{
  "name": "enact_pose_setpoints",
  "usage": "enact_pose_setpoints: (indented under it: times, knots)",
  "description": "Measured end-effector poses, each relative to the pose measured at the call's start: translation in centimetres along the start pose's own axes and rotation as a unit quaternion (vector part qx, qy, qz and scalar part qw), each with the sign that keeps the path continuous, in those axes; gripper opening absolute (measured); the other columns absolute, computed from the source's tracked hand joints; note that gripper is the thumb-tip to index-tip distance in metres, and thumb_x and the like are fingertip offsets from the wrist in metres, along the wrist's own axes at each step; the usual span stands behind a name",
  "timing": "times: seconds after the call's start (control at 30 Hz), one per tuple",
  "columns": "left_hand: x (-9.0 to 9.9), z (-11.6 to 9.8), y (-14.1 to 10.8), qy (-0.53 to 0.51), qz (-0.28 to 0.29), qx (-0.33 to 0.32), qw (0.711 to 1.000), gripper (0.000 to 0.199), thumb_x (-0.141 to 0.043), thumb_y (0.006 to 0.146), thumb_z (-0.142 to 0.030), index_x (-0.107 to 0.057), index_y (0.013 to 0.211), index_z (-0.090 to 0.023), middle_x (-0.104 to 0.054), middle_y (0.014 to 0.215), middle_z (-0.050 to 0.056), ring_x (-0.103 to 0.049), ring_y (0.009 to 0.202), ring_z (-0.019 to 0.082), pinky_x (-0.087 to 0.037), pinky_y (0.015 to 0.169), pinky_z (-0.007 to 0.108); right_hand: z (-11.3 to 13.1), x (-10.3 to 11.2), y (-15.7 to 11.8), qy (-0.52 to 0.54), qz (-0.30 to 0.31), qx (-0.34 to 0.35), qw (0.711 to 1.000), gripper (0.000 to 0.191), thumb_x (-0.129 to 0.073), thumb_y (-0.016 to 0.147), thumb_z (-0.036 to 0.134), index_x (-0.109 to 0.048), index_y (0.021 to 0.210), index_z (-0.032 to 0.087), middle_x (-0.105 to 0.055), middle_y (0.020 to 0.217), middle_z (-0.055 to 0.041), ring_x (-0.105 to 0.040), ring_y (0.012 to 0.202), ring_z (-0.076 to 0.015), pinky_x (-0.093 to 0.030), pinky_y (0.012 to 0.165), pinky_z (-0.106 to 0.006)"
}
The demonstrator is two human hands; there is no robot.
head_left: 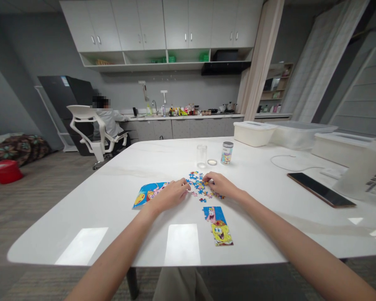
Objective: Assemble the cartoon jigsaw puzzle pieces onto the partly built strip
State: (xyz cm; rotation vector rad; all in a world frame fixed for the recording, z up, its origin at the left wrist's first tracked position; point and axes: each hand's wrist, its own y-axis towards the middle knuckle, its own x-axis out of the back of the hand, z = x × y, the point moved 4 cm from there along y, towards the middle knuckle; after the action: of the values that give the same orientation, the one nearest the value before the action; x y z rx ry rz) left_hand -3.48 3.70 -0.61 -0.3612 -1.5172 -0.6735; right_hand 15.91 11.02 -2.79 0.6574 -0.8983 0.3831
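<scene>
Loose jigsaw puzzle pieces [200,191], mostly blue with some pink and yellow, lie scattered between my two hands. My left hand [175,193] rests at the pile's left side, its fingers slightly bent and apart. At the pile's right edge, the fingers of my right hand [219,183] are pinched together on a small puzzle piece [205,182], partly hidden by them. Closer to me lies a joined section of puzzle [218,226] showing a yellow and a pink cartoon figure. A picture sheet [148,193] with similar art is partly covered by my left hand.
Behind the pieces stand a clear jar [201,156], a loose ring-shaped lid [212,161] and a printed jar [227,153]. A phone [321,189], a cable and white storage boxes [253,133] occupy the table's right side. Another person [108,121] sits at the far counter.
</scene>
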Motion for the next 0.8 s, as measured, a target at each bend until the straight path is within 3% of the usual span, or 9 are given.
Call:
enact_pose_setpoints:
  times: [0.23,0.37,0.57,0.8]
  knots:
    - [-0.3,0.0,0.2,-0.006,0.01,-0.008,1.0,0.02,-0.04,0.095,-0.016,-0.057,0.106,-0.02,-0.064,0.109,0.006,-0.061,0.1,0.022,-0.044,0.087,0.035,0.2,0.0,-0.1,-0.004,-0.007,0.0,1.0,0.028,-0.055,0.074,0.0,-0.066,0.096,0.014,-0.069,0.092,-0.0074,-0.064,0.083,-0.0172,-0.049,0.079,-0.029]
    - [-0.6,0.2,0.3,-0.01,0.007,-0.002,1.0,0.02,-0.039,0.095,-0.016,-0.056,0.105,-0.021,-0.064,0.108,0.006,-0.061,0.098,0.021,-0.044,0.088,0.035,0.4,0.1,-0.1,-0.031,-0.019,0.01,0.999,0.022,-0.058,0.076,0.004,-0.068,0.093,0.016,-0.07,0.093,-0.0066,-0.063,0.088,-0.0191,-0.046,0.083,-0.031]
    - [-0.6,0.3,0.2,-0.011,0.004,0.009,1.0,0.02,-0.04,0.092,-0.015,-0.056,0.104,-0.02,-0.064,0.105,0.007,-0.061,0.093,0.021,-0.045,0.085,0.035,0.5,0.4,-0.1,-0.042,-0.027,-0.005,0.999,0.022,-0.062,0.075,0.009,-0.069,0.094,0.017,-0.071,0.084,-0.0035,-0.062,0.082,-0.0188,-0.045,0.077,-0.028]
    - [-0.4,0.0,0.2,-0.015,0.005,0.014,1.0,0.019,-0.04,0.093,-0.014,-0.053,0.104,-0.021,-0.064,0.104,0.005,-0.06,0.091,0.02,-0.044,0.085,0.034,-0.7,1.5,0.0,-0.045,-0.058,-0.077,0.994,0.023,-0.059,0.076,0.007,-0.068,0.095,0.017,-0.071,0.084,-0.0031,-0.062,0.075,-0.0156,-0.043,0.07,-0.025]
